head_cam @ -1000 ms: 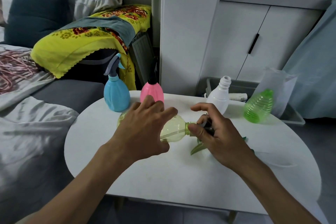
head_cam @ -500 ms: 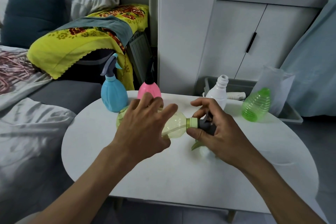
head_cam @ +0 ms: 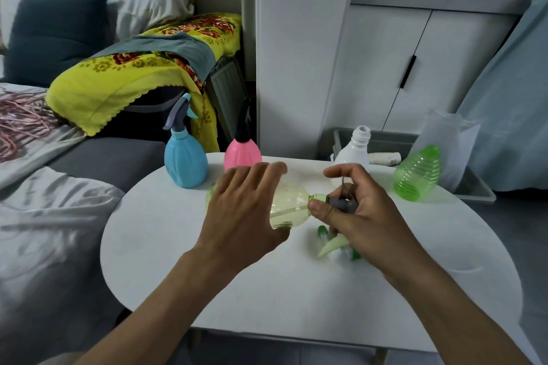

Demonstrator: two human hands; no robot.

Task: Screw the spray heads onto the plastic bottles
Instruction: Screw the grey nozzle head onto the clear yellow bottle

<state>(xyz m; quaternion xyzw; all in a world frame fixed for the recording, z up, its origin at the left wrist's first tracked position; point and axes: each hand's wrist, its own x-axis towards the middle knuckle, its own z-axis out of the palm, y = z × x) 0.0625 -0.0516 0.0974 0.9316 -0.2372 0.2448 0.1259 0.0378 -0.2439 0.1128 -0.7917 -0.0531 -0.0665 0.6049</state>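
Lying on its side above the white table [head_cam: 184, 275], the yellow-green bottle [head_cam: 289, 206] runs left to right, base to the left and neck pointing right. The left hand [head_cam: 243, 210] wraps over its body, fingers curled across the top. The right hand [head_cam: 355, 213] pinches the grey spray head [head_cam: 341, 204] at the neck, its pale trigger [head_cam: 330, 247] hanging down. Behind stand a blue bottle [head_cam: 185, 161] and a pink bottle [head_cam: 242, 152], both capped.

Dim, flat indoor light; soft shadows; wide-angle bowing at edges (fingertips perhaps motion-blurred)
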